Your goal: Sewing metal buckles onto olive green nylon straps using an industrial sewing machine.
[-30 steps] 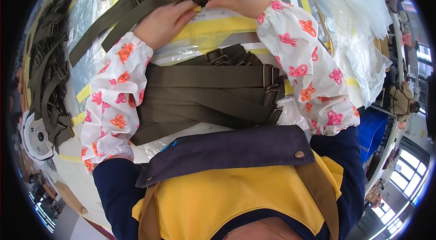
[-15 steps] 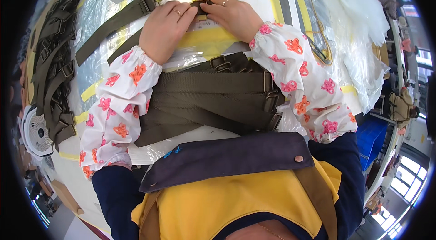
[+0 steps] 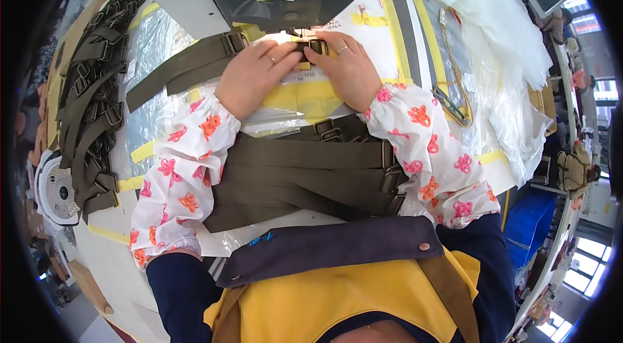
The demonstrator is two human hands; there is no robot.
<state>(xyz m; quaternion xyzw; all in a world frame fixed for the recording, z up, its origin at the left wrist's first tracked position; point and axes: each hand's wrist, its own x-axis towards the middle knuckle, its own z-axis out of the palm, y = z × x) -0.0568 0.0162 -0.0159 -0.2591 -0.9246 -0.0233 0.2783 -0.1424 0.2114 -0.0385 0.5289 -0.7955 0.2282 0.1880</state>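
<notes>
Under the dark head of a sewing machine [image 3: 279,5], both my hands hold the end of a dark olive webbing strap [image 3: 302,51]. My left hand [image 3: 253,77] presses its bent fingers on the strap from the left. My right hand [image 3: 350,70] pinches it by a metal buckle [image 3: 318,46], thumb and fingers closed. The fingers partly hide the strap end. Left of my left hand, another olive strap [image 3: 175,65] lies across the plastic-covered table, with a buckle [image 3: 235,42] at its upper end. A stack of olive straps [image 3: 298,171] with buckles lies between my forearms and my body.
A heap of buckled straps [image 3: 94,96] runs along the left edge, beside a white fan [image 3: 58,192]. To the right lie a looped cord [image 3: 462,77], a small metal tool [image 3: 452,107] and crumpled clear plastic [image 3: 513,103]. A blue bin [image 3: 529,226] stands lower right.
The view has tilted up, so more of the machine head shows and everything sits lower. Both hands remain at the strap under the machine; the buckle by my right fingers shows more clearly.
</notes>
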